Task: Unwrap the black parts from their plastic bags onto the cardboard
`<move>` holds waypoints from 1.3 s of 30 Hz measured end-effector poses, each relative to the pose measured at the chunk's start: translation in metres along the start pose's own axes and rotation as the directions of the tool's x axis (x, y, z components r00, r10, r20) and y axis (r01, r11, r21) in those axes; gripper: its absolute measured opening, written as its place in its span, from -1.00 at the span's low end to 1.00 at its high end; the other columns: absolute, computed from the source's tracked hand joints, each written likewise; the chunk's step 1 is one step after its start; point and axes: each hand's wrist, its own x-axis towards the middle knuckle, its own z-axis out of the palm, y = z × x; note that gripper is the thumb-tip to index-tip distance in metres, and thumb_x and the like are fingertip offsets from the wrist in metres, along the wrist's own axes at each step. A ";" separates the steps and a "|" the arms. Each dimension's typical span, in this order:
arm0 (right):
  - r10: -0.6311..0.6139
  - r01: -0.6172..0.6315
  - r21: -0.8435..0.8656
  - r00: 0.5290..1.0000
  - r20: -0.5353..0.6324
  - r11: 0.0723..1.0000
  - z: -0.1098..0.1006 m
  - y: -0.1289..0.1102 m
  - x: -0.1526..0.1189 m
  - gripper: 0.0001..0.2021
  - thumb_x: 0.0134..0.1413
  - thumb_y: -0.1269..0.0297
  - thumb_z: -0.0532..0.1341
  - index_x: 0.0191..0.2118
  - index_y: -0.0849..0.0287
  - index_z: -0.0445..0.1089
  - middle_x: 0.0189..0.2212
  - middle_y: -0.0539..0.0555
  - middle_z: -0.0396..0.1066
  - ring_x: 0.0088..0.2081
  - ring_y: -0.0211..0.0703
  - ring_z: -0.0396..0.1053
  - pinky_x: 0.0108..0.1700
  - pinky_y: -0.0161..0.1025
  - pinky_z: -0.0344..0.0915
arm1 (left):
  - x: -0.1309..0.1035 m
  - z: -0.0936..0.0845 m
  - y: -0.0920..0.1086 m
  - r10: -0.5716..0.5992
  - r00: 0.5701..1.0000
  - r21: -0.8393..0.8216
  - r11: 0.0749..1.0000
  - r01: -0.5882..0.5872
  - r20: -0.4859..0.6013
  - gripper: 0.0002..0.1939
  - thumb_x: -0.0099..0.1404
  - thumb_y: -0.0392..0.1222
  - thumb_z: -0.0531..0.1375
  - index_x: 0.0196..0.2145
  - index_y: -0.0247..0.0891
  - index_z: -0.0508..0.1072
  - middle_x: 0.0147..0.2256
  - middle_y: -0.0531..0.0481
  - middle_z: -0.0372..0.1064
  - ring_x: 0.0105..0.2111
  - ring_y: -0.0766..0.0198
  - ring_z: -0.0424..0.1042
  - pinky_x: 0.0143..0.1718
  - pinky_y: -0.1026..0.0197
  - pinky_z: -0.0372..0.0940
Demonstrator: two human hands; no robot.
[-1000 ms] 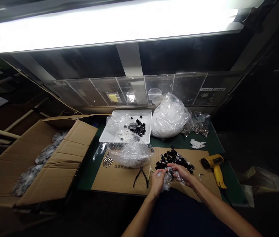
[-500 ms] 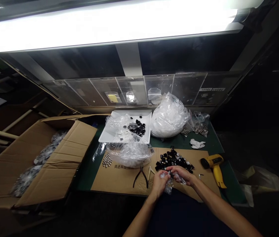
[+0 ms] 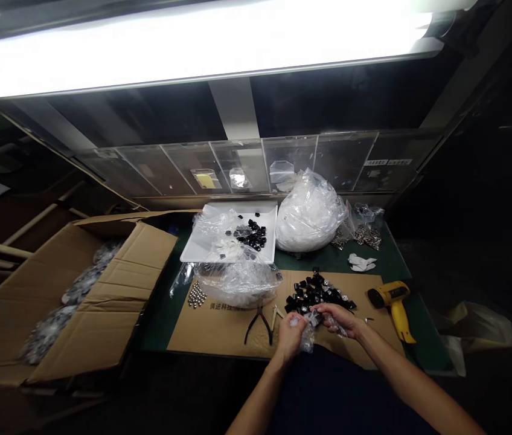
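Low over the front of the cardboard sheet (image 3: 220, 332), my left hand (image 3: 290, 336) is closed on a small clear plastic bag (image 3: 307, 340) that hangs below the fingers. To its right, my right hand (image 3: 341, 320) pinches a small dark part (image 3: 314, 316) at the bag's upper edge, while more clear plastic (image 3: 340, 330) sticks out of the palm. The part's exact shape is hidden by fingers and film. Just beyond both hands lies a pile of small black parts (image 3: 317, 291). Pliers with dark handles (image 3: 259, 326) and light-handled cutters (image 3: 276, 314) rest to the left.
A yellow heat gun (image 3: 396, 308) and a small hex key (image 3: 368, 319) lie right. Behind are a white tray (image 3: 197, 251), a bulging plastic bag (image 3: 311, 211) and crumpled film (image 3: 240, 284). Metal balls (image 3: 197, 295) sit left, beside a large open carton (image 3: 124, 290).
My hands have spread slightly apart. The small bag shows more openly between them, and the dark part now shows at my right fingertips.
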 end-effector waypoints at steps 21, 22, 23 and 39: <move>-0.318 0.279 -0.174 0.912 -0.260 0.944 0.003 0.012 0.013 -0.61 -0.22 0.05 0.44 -0.29 0.23 0.53 -0.49 0.02 0.49 -0.49 -0.28 0.34 -0.46 -0.36 0.25 | 0.018 -0.001 -0.025 -0.183 0.981 -0.283 0.939 0.195 0.070 -0.66 0.03 -0.13 0.34 -0.22 -0.31 0.46 -0.46 -0.02 0.49 -0.53 0.29 0.41 -0.46 0.27 0.26; -0.371 0.316 -0.217 0.882 -0.291 0.923 0.003 0.010 0.014 -0.61 -0.24 0.05 0.44 -0.29 0.23 0.55 -0.39 0.08 0.55 -0.37 -0.21 0.42 -0.33 -0.33 0.32 | 0.019 -0.002 -0.028 -0.191 0.979 -0.308 0.929 0.204 0.072 -0.63 0.02 -0.12 0.36 -0.22 -0.31 0.46 -0.45 -0.02 0.49 -0.52 0.28 0.42 -0.44 0.26 0.27; -0.411 0.337 -0.264 0.855 -0.316 0.904 0.003 0.009 0.015 -0.61 -0.24 0.05 0.43 -0.29 0.22 0.56 -0.31 0.11 0.57 -0.26 -0.14 0.46 -0.22 -0.29 0.35 | 0.020 -0.002 -0.030 -0.199 0.978 -0.331 0.920 0.211 0.069 -0.61 0.01 -0.11 0.38 -0.22 -0.32 0.45 -0.45 -0.03 0.49 -0.51 0.28 0.43 -0.42 0.25 0.29; -0.684 0.213 -0.780 0.647 -0.338 0.588 0.005 -0.021 0.010 -0.69 -0.01 0.06 0.22 -0.29 0.13 0.60 -0.11 0.13 0.56 -0.06 0.07 0.48 0.04 -0.12 0.33 | 0.018 -0.002 -0.030 -0.253 0.967 -0.379 0.894 0.240 0.017 -0.65 -0.05 -0.07 0.39 -0.37 -0.31 0.40 -0.57 0.08 0.37 -0.62 0.37 0.33 -0.53 0.32 0.20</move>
